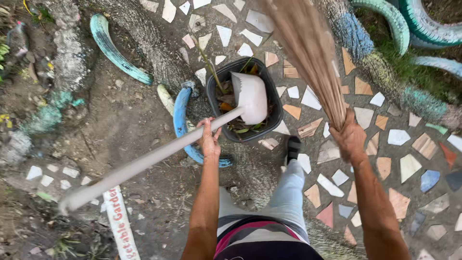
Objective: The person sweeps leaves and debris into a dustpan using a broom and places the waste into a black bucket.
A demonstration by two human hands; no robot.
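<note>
The left hand (pixel 210 139) was closed around the long pale handle (pixel 144 163) of a white dustpan (pixel 250 96), fingers wrapped over the shaft a little way back from the pan. The pan itself was tipped over a black bin (pixel 243 137), its scoop facing down into the opening, and the free end of the handle reached back toward the lower left of the view. Inside the bin lay leaves and twigs (pixel 226 103) in green, brown and orange (one thin stem stuck up past the rim on the left side).

The right hand (pixel 350 139) was shut tight around the bound neck of a broom of dry brown bristles (pixel 308 53), which fanned upward and away from the fist and showed blurred near the top edge. The broom was held clear of the bin, off to its right.

The bin stood on a ground of mortar set with broken tile pieces (pixel 399 137) in white, tan, blue and red. Just left of the bin a blue-painted curved tyre edge (pixel 180 115) was sunk in the earth, and a teal one (pixel 113 48) lay further up and left. One dark shoe (pixel 293 144) of the person was planted just below and to the right of the bin. A white strip with red lettering (pixel 119 221) lay on the dirt at the lower left.
</note>
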